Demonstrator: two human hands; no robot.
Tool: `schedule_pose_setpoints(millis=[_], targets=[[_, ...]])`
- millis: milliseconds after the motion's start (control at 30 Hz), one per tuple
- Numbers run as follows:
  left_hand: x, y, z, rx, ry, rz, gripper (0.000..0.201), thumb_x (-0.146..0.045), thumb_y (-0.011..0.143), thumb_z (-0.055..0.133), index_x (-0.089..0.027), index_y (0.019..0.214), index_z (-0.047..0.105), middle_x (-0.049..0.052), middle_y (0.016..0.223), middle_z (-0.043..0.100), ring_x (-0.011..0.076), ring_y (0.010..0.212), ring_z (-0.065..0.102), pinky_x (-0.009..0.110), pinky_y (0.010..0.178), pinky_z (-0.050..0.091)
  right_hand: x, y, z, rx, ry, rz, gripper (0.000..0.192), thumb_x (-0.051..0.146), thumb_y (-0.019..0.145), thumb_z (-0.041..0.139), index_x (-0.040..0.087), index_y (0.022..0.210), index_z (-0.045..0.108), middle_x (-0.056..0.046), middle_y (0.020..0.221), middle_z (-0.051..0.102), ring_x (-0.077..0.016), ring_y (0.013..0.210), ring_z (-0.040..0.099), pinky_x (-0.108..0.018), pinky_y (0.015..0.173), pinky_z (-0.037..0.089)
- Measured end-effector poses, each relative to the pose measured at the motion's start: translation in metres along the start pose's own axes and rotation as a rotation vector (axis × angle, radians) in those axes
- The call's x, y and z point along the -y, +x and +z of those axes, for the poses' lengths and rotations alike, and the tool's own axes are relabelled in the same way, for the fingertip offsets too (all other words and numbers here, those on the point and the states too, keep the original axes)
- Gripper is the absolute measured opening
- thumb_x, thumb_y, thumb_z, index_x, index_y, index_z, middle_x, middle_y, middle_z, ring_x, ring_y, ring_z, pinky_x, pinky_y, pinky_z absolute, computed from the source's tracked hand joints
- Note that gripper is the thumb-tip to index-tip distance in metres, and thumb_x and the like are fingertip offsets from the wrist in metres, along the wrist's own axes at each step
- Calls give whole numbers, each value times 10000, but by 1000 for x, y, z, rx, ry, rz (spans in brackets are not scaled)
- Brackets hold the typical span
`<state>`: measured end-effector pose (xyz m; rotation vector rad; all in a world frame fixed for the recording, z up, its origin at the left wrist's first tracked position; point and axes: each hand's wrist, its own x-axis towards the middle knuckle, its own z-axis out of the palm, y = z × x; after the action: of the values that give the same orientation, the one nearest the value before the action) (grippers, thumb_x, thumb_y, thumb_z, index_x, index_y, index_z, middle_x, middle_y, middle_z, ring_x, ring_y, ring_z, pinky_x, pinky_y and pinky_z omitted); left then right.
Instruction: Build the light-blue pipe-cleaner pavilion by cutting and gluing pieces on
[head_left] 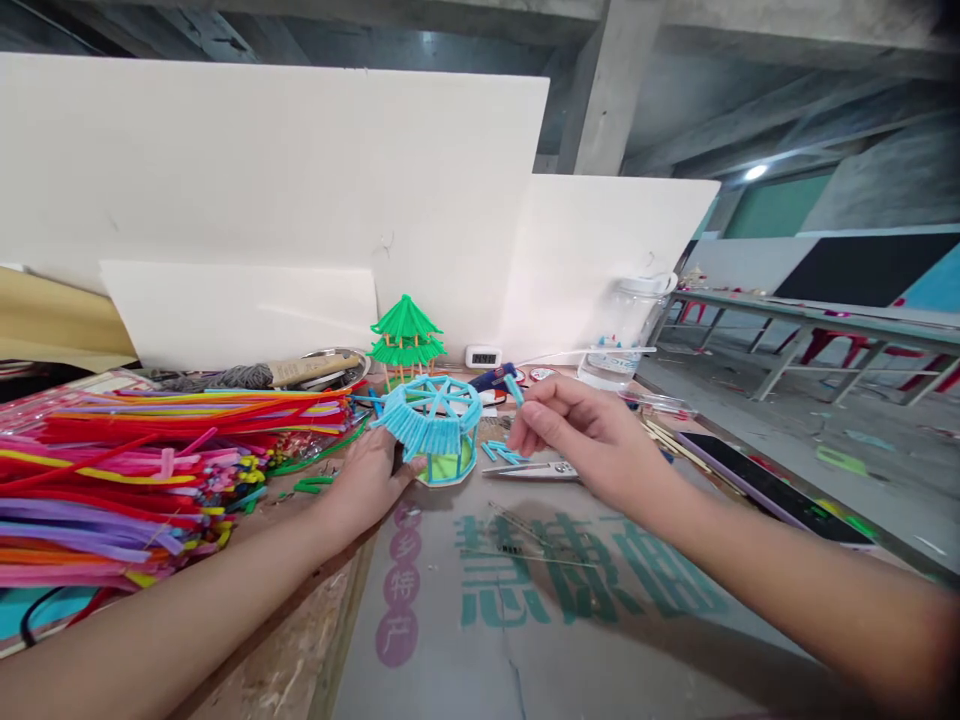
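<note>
While left hand point(367, 482) rests against blue pavilion model point(433, 425) at its 8 o'clock, steadying base, right hand point(581, 432) pinches short blue stick piece point(514, 388) between fingertips, at model's 2 o'clock. Scissors point(534, 469) just beneath right hand. Green pavilion point(406, 337) at 12 o'clock behind model. Pipe-cleaner pile point(150, 460) at 9 o'clock.

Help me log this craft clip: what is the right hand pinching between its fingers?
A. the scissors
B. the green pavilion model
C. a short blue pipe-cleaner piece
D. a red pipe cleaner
C: the right hand pinches a short blue pipe-cleaner piece above the blue pavilion model, while the scissors lie on the table.
</note>
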<state>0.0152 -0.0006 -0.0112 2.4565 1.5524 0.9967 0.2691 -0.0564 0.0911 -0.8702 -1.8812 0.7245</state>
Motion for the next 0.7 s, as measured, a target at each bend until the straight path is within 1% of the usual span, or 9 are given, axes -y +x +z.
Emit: schedule_pose_setpoints(millis=[67, 133, 200, 267, 333, 433, 533, 600, 700], targets=[[1, 0, 1, -3, -19, 12, 297, -375, 906, 532, -175, 1120, 585, 136, 1101, 637, 321, 1095, 576, 495, 956, 465, 4, 1, 11, 76, 40, 34, 223, 411, 936, 538, 215, 831, 554, -13, 725, 680, -135, 640, 630, -269, 618, 536], [2, -1, 1, -8, -42, 13, 301, -376, 908, 529, -182, 1132, 585, 129, 1125, 635, 309, 1102, 570, 497, 977, 453, 4, 3, 21, 137, 46, 60, 224, 404, 946, 518, 214, 833, 549, -8, 727, 678, -132, 642, 625, -268, 623, 532], [2, -1, 2, -7, -57, 11, 305, -375, 905, 530, -184, 1137, 585, 127, 1153, 631, 305, 1112, 564, 503, 996, 440, 0, 6, 28, 155, 48, 62, 217, 392, 952, 510, 212, 836, 544, 1, 716, 665, -128, 645, 614, -264, 628, 520], [2, -1, 2, -6, -49, -9, 311, -380, 899, 533, -176, 1129, 586, 138, 1176, 625, 315, 1120, 559, 513, 997, 435, -6, 8, 33, 132, 63, 54, 221, 390, 954, 508, 209, 830, 538, 12, 682, 637, -124, 624, 590, -257, 610, 499], [3, -1, 2, 1, -39, -23, 312, -388, 900, 527, -168, 1111, 589, 147, 1166, 626, 321, 1112, 563, 514, 983, 442, -15, 6, 37, 78, 73, 48, 251, 401, 958, 498, 204, 805, 528, 18, 652, 604, -119, 597, 557, -253, 587, 472], [3, 0, 3, 6, -52, -3, 306, -397, 903, 520, -182, 1110, 589, 137, 1161, 628, 316, 1118, 568, 498, 981, 446, -33, -2, 42, -7, 9, 34, 291, 410, 970, 481, 200, 772, 519, 14, 659, 579, -118, 608, 533, -252, 591, 441], [4, 0, 3, -24, -47, 17, 284, -396, 895, 536, -198, 1093, 582, 123, 1150, 630, 313, 1136, 564, 482, 993, 442, -48, -9, 47, -40, -54, 29, 283, 404, 976, 478, 200, 788, 528, 11, 676, 583, -119, 629, 533, -251, 604, 429], [4, 0, 4, -31, -19, 13, 259, -394, 892, 541, -193, 1049, 579, 122, 1097, 637, 315, 1098, 578, 480, 971, 454, -52, -12, 49, -48, -39, 33, 275, 402, 979, 478, 200, 798, 526, 13, 675, 582, -119, 631, 534, -251, 610, 430], [6, 0, 5, -10, 29, -15, 254, -404, 888, 540, -174, 991, 569, 133, 1018, 638, 328, 1005, 599, 496, 910, 475, -50, -12, 51, -54, -10, 28, 275, 398, 983, 474, 197, 804, 527, 11, 683, 579, -118, 643, 533, -253, 627, 434]])
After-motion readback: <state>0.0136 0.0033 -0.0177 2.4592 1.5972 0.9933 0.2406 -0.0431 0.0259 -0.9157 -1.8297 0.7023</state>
